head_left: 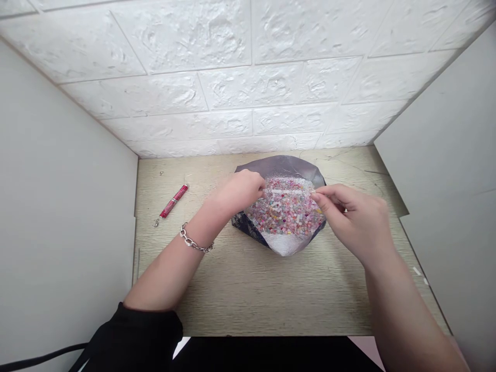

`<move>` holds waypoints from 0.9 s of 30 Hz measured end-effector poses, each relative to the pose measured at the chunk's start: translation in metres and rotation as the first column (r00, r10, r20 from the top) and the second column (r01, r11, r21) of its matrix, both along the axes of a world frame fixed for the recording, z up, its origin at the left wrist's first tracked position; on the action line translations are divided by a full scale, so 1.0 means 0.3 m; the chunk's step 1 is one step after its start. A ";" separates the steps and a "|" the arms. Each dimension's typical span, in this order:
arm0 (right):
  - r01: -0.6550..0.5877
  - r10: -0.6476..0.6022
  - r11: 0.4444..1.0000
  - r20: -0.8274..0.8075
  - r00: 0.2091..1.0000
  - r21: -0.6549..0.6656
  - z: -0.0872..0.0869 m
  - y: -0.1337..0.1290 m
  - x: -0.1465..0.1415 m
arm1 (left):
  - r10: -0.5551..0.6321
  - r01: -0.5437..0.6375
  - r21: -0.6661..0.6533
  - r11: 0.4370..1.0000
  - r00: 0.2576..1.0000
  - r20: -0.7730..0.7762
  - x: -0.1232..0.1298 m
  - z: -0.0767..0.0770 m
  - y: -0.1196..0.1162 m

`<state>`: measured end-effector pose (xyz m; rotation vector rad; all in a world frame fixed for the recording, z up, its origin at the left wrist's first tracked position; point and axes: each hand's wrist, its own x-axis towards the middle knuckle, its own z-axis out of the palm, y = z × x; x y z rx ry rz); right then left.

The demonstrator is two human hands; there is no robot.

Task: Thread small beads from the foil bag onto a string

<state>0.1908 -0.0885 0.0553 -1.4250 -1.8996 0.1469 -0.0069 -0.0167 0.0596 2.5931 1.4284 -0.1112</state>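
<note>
A dark, silver-lined bag (pixel 284 245) lies opened out on the table, full of small pink, white, red and yellow beads (pixel 284 214). Over the beads runs a straight row of white beads (pixel 287 191), stretched between my two hands. My left hand (pixel 242 191) is closed at the row's left end, its fingertips partly turned from view. At the right end, my right hand (pixel 351 214) pinches the strand between thumb and forefinger. The thread itself is too thin to make out clearly.
A red tube-shaped item (pixel 174 201) with metal ends lies on the wooden table (pixel 271 299) at the left. Thin loose threads lie behind the bag at the right. A white brick-patterned wall (pixel 232 88) stands behind, with pale panels on both sides.
</note>
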 end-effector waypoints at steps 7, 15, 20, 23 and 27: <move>-0.084 0.091 0.992 0.068 0.993 -0.097 -0.008 0.000 -0.002 | -0.057 0.062 -0.045 0.997 0.994 0.092 0.020 0.019 -0.026; -0.257 0.281 0.954 0.161 0.946 -0.154 -0.057 -0.008 -0.043 | 0.040 0.275 -0.445 0.852 0.814 0.579 0.098 0.064 -0.101; -0.317 0.330 0.942 0.127 0.935 -0.111 -0.067 -0.009 -0.044 | 0.103 0.285 -0.544 0.789 0.812 0.575 0.110 0.060 -0.112; -0.323 0.330 0.942 0.071 0.941 -0.086 -0.053 -0.009 -0.045 | 0.096 0.270 -0.513 0.814 0.810 0.579 0.104 0.067 -0.107; -0.275 0.259 0.956 -0.146 0.955 -0.105 -0.033 -0.020 -0.049 | 0.078 0.233 -0.476 0.848 0.833 0.547 0.089 0.086 -0.098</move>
